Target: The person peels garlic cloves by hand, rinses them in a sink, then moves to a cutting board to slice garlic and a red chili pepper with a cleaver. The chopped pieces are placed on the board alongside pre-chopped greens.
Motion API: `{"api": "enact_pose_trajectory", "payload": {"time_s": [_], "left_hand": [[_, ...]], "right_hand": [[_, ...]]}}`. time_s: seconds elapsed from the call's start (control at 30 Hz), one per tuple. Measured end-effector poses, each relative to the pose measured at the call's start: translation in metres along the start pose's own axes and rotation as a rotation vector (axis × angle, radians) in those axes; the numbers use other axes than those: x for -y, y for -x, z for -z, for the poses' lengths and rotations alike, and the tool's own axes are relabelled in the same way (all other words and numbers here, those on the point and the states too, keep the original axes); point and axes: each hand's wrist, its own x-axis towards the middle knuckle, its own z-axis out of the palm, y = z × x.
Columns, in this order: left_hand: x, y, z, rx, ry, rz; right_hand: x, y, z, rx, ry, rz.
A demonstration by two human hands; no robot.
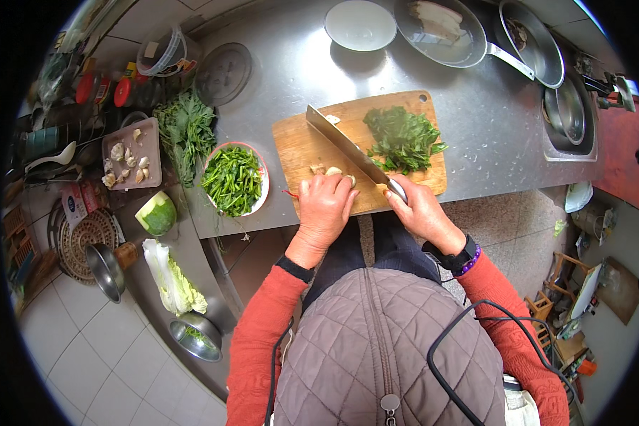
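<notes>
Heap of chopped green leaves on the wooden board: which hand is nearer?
Right. The right hand grips the cleaver just below the leaves; the left hand rests farther left.

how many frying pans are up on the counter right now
2. One pan sits beyond the cutting board, holding pale food; the other pan lies right of it, by the counter's far corner.

The grey stainless-steel worktop (pixel 298 78) carried a rectangular wooden cutting board (pixel 302 145) near its front edge. Just left of the board sat a round white bowl of chopped green stems (pixel 233 179), and beyond that a loose bunch of leafy greens (pixel 185 129). Behind the board stood an empty white bowl (pixel 360 25) and a steel frying pan (pixel 444 32). Far left of the board lay a dark round lid (pixel 223 73) and a clear plastic tub (pixel 161 50).
</notes>
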Motion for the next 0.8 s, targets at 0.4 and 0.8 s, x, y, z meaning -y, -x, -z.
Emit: {"api": "enact_pose_trajectory", "payload": {"time_s": [0.4,0.8], "left_hand": [[0.007,-0.024,-0.007,-0.098,0.043,0.006],[0.050,-0.058,-0.012,-0.246,0.358,0.131]], "right_hand": [[0.003,0.000,-0.005,-0.077,0.102,0.014],[0.010,0.003,0.003,-0.117,0.062,0.027]]}}
